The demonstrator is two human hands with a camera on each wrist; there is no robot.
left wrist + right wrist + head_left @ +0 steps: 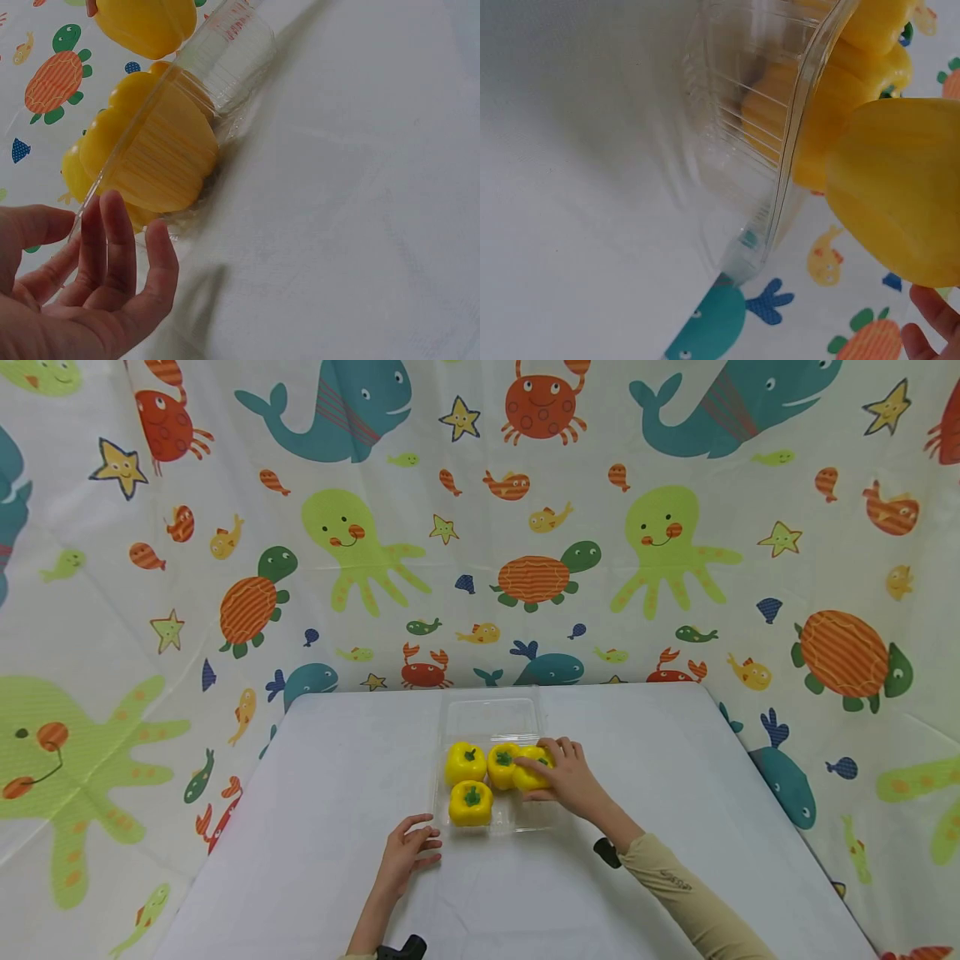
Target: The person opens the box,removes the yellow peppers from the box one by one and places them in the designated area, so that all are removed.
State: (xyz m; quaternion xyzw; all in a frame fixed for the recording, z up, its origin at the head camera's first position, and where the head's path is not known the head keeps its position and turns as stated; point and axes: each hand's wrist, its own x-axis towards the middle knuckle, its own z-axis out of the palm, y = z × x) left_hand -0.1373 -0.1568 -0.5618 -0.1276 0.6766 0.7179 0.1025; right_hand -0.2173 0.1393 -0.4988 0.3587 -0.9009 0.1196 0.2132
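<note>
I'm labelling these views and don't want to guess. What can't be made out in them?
Held yellow pepper: right wrist view, cut off by the right edge; head view, partly hidden by the right hand.
Left hand: left wrist view, cut off by the left and bottom edges.
Clear container's floor: head view, partly hidden by the other peppers.
Sleeve marking: head view, too small to read.

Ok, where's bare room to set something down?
The white table is bare left of the clear tray, beyond the left hand, and right of the tray, beyond the right hand. Inside, the front right corner looks free. The left and back are crowded with yellow peppers; the right hand holds another.
</note>
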